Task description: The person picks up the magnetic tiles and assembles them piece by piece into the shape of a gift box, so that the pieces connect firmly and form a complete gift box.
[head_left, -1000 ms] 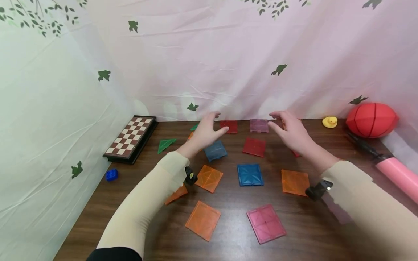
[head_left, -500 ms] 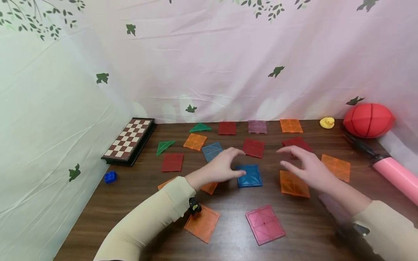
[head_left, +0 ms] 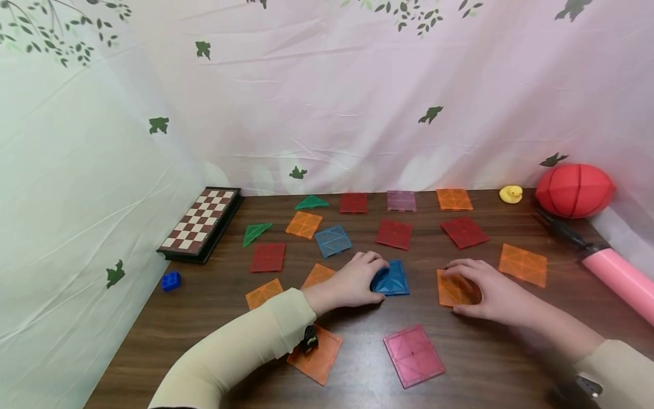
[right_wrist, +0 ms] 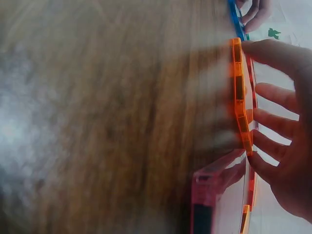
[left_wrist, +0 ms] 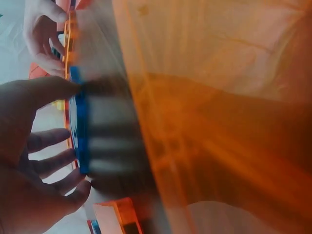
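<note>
1. Head view: around one magenta square plastic tile (head_left: 414,356) lie translucent plastic pieces: seven orange squares (head_left: 304,225), four red squares (head_left: 394,234), two blue squares (head_left: 333,241), one lilac square (head_left: 401,200), two green triangles (head_left: 257,233).
2. Beyond the magenta tile, the left hand (head_left: 355,281) curls around the deeper-blue tile (head_left: 394,278).
3. Beyond and right, the right hand (head_left: 493,289) curls around one orange tile (head_left: 455,291); firmness cannot be told.
4. Half a second ago both hands were farther from the magenta tile.

The brown wood-grain table (head_left: 480,363) carries scattered coloured tiles (head_left: 397,279), a checkered board (head_left: 199,222), a blue brick (head_left: 171,281), a yellow duck (head_left: 511,195), a red ball (head_left: 575,191) and a pink cylinder (head_left: 620,281).
</note>
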`<state>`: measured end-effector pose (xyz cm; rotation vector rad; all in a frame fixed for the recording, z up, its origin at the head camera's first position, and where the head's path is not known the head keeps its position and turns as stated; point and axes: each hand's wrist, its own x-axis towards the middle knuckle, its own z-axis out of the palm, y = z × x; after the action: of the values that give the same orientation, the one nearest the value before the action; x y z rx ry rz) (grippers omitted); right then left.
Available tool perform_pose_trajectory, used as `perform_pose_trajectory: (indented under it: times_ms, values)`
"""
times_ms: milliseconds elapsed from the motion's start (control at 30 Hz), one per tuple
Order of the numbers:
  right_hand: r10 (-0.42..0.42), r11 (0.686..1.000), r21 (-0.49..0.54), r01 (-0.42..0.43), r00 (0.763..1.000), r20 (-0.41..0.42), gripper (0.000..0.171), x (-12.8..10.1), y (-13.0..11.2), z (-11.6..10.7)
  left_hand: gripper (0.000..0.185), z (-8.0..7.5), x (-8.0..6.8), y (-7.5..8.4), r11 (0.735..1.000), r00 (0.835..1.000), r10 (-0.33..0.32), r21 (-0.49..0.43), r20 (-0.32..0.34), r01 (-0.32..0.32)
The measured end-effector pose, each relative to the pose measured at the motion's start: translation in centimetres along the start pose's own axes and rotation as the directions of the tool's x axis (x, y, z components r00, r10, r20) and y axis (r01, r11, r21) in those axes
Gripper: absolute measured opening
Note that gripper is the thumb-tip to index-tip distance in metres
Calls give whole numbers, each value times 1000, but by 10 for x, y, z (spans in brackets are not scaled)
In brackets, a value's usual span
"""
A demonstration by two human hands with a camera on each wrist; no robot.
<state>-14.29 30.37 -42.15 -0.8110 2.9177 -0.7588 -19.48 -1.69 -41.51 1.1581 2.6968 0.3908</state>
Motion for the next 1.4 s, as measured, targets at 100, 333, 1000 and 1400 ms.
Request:
perform_pose_trajectory:
  times_ms: [100,333,1000,1400]
  values:
    - [8,1000,-13,-8,1000,18,59,0,1,0,59,0,1,3,1000,1000,-3,-14,3,3]
    - [-6,1000,8,6,999,33,57,11,-4,4,69,-4,-1,2,998,999,-27,-64,34,29]
    - [-155,987,55,150,983,100,51,64,-23,22,73,-10,-4,-1,997,996,-47,-56,75,51]
    - [-169,983,91,162,982,80,42,76,-21,21,74,-9,-5,-3,998,995,-49,-42,92,53]
